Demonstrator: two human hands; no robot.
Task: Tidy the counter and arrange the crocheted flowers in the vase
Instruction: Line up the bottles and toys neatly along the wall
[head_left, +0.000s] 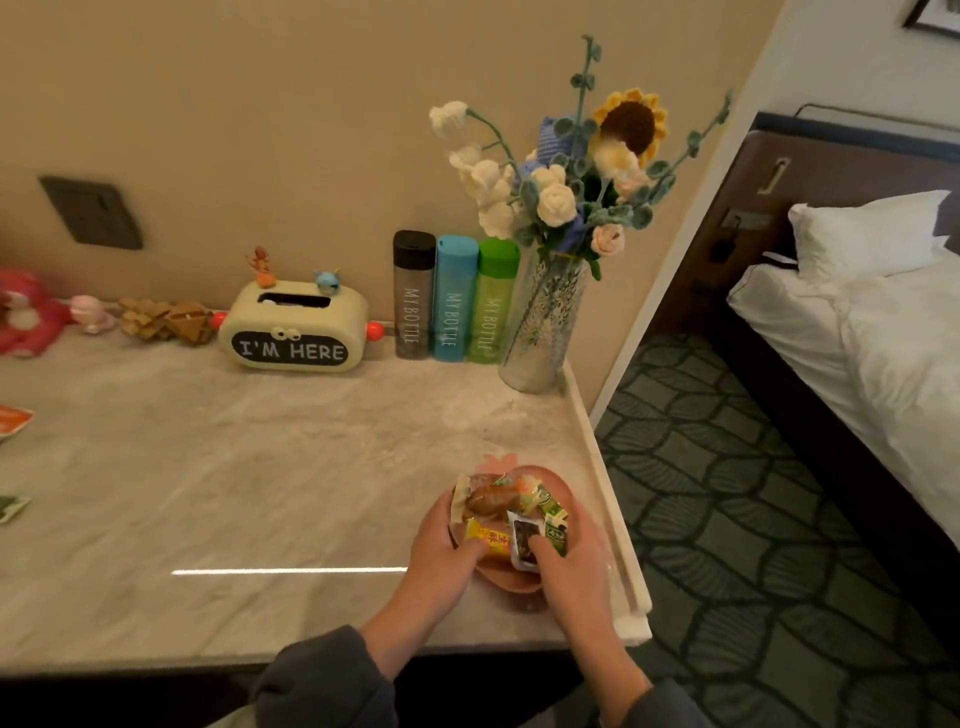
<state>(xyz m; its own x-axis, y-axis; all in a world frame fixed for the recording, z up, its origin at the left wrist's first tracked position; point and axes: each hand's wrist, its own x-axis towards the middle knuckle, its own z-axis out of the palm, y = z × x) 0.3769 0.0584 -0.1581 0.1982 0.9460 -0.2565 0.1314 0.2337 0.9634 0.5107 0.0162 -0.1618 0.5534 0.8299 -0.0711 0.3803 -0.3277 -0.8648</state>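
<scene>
Beige wall (260, 104), patterned carpet (727, 519), white bed (883, 338)

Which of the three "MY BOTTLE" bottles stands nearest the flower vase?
The green translucent bottle, right beside the clear glass vase; the blue bottle stands in the middle and the dark smoky bottle farthest away.

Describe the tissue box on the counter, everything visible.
The tissue box is cream, rounded, plastic-looking, standing upright at the back of the counter by the wall. A dark slot opens its top; the black front panel reads "I'M HERE" under two googly eyes. Orange-red knobs stick out at both ends. An orange figurine and a blue figurine sit on top.
</scene>
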